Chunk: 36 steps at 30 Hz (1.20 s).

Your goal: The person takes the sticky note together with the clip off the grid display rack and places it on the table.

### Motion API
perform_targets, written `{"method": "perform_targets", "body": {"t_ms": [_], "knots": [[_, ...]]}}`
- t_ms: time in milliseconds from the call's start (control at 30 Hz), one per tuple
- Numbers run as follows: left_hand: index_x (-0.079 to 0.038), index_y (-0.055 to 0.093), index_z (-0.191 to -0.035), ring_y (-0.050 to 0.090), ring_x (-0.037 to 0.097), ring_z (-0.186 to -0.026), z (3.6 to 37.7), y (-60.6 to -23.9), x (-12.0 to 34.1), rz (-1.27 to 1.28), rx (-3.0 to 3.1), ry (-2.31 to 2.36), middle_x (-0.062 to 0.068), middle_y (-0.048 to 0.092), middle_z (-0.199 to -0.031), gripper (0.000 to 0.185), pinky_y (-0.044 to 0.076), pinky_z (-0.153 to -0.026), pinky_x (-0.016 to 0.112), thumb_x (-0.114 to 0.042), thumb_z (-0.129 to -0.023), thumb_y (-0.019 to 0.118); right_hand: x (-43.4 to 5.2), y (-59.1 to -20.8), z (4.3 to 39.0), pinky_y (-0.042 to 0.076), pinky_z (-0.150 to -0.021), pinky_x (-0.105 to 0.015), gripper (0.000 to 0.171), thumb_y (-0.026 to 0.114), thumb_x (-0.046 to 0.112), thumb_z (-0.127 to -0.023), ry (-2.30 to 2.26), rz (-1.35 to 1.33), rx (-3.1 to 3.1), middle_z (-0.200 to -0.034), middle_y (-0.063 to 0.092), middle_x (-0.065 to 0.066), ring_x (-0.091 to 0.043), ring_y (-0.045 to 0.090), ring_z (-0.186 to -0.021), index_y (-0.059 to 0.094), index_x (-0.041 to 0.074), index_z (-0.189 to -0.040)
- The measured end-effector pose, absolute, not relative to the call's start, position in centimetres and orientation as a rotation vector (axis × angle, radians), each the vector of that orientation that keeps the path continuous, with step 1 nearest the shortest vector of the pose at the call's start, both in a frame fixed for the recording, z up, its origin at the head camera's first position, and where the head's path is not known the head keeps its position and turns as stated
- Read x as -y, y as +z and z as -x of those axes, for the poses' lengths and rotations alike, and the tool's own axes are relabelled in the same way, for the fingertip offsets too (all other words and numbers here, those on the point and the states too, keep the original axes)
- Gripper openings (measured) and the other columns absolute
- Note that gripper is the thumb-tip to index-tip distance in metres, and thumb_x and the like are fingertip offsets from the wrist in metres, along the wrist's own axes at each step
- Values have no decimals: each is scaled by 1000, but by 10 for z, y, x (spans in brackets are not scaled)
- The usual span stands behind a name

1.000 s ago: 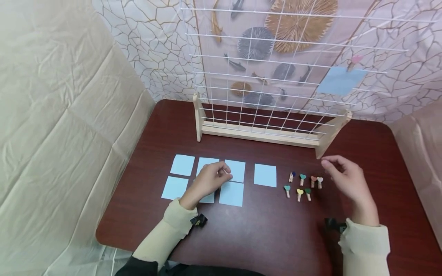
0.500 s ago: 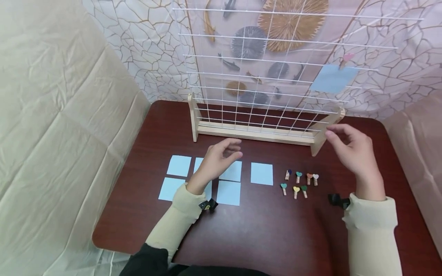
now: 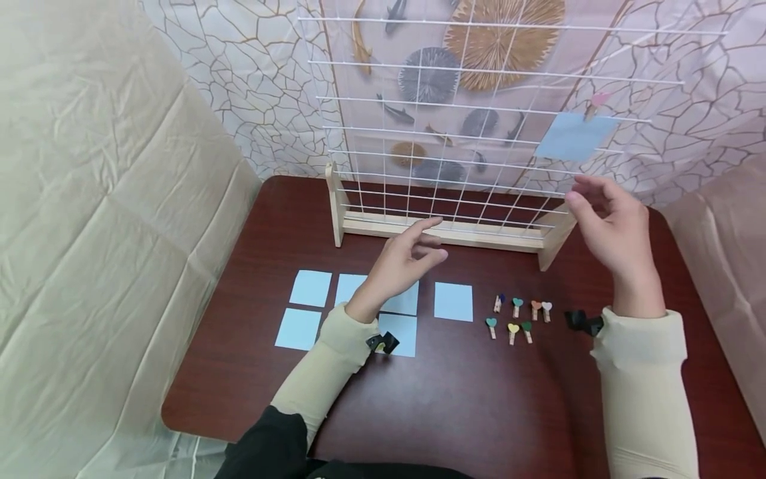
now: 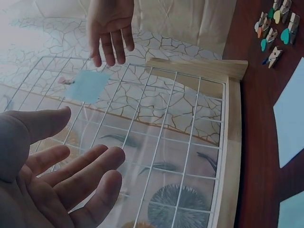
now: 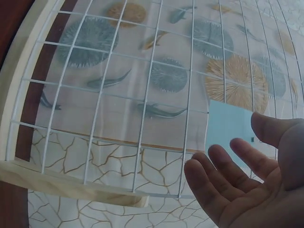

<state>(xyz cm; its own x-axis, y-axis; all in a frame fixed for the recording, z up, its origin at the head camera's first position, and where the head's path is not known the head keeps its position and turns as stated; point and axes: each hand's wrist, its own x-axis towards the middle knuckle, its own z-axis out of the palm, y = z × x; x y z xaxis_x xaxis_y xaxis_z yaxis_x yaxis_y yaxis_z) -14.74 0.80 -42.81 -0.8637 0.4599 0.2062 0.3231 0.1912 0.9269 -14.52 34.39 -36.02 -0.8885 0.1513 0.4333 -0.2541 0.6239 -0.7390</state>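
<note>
My left hand (image 3: 413,256) hovers open above the dark red table (image 3: 455,399), between the blue paper squares (image 3: 311,288) and the wooden base of the white wire grid (image 3: 479,106); it holds nothing. The left wrist view shows its relaxed fingers (image 4: 80,175) before the grid (image 4: 161,142). My right hand (image 3: 604,216) is raised, open and empty, near the grid's right foot, below a blue paper (image 3: 573,136) clipped to the wire by a pink clip (image 3: 596,101). The same paper (image 5: 228,126) shows behind the right hand (image 5: 242,185) in the right wrist view.
Several small heart-topped wooden clips (image 3: 519,316) lie on the table right of the lone blue square (image 3: 453,301). Beige cloth (image 3: 90,233) hangs at the left, and a patterned backdrop stands behind the grid. The table's near edge lies close to my body.
Both hands have lifted off the table area and moved forward toward the grid. The left hand left the paper squares, its fingers uncurling. The right rose from beside the clips.
</note>
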Motion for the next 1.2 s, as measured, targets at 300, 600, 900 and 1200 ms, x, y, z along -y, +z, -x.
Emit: {"method": "perform_targets", "body": {"t_ms": [300, 600, 900, 1200], "knots": [[-13, 49, -157, 71, 18, -118, 160, -418, -18, -841, -2281, 1823, 13, 69, -136, 57, 55, -100, 30, -19, -104, 70, -338, -343, 156, 50, -91, -16, 37, 69, 18, -103, 1291, 46, 2299, -120, 70, 6, 1, 65, -107, 69, 6, -137], [-7, 50, -155, 68, 25, -125, 168, -408, -24, -859, -2245, 1920, 19, 67, -138, 59, 56, -97, 27, -12, -101, 73, -338, -327, 165, 48, -96, -21, 37, 66, 21, -104, 1297, 118, 2256, -133, 68, -6, -4, 65, -116, 67, 13, -141], [-9, 48, -157, 66, 24, -128, 173, -405, -27, -870, -2230, 1910, 17, 66, -140, 62, 57, -92, 29, -14, -101, 73, -336, -314, 173, 50, -90, -18, 40, 60, 14, -106, 1339, 103, 2203, -132, 69, -8, -4, 67, -103, 63, 16, -146], [-7, 50, -155, 68, 17, -123, 176, -392, -43, -854, -2189, 1933, 15, 67, -139, 61, 57, -94, 27, -15, -100, 75, -333, -308, 179, 48, -84, -18, 38, 66, 14, -102, 1330, 74, 2167, -117, 69, 7, -4, 67, -101, 68, 17, -140]]}}
